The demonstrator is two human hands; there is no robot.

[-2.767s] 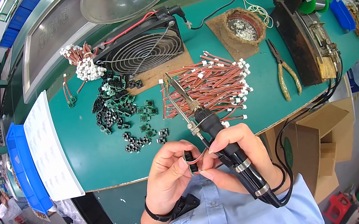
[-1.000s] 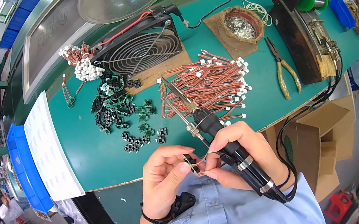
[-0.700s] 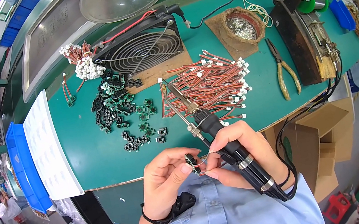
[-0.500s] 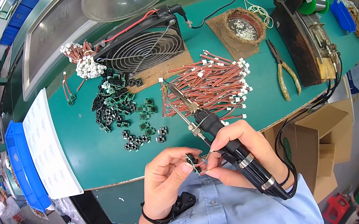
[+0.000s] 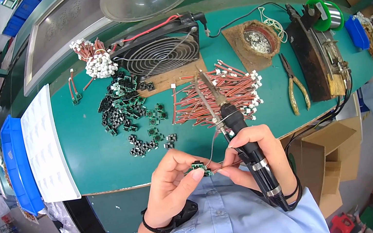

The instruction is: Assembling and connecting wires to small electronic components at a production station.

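Observation:
My left hand [image 5: 172,184] pinches a small green circuit board [image 5: 200,167] between thumb and fingers, just in front of my shirt. Across my right hand [image 5: 261,153] lies a black soldering iron [image 5: 233,119], its tip pointing away over the wires, with a thin solder feed tube alongside. The right thumb and index fingertips also pinch a thin wire beside the board. Beyond the hands lies a spread of red-and-black wire leads [image 5: 194,103] with white connectors. Left of them sit a pile of small black and green boards [image 5: 120,103] and loose black components [image 5: 142,146].
A black fan [image 5: 156,55] stands at the back, with bundled white connectors [image 5: 100,64] beside it. To the right are a round solder-scrap dish [image 5: 260,40], pliers [image 5: 296,86], a soldering stand [image 5: 309,56] and a solder spool [image 5: 327,14]. A white tray [image 5: 45,145] and blue bin [image 5: 18,164] line the left.
The soldering iron has swung more upright and shifted right. The circuit board has turned, showing more of its green face. Both hands keep their hold.

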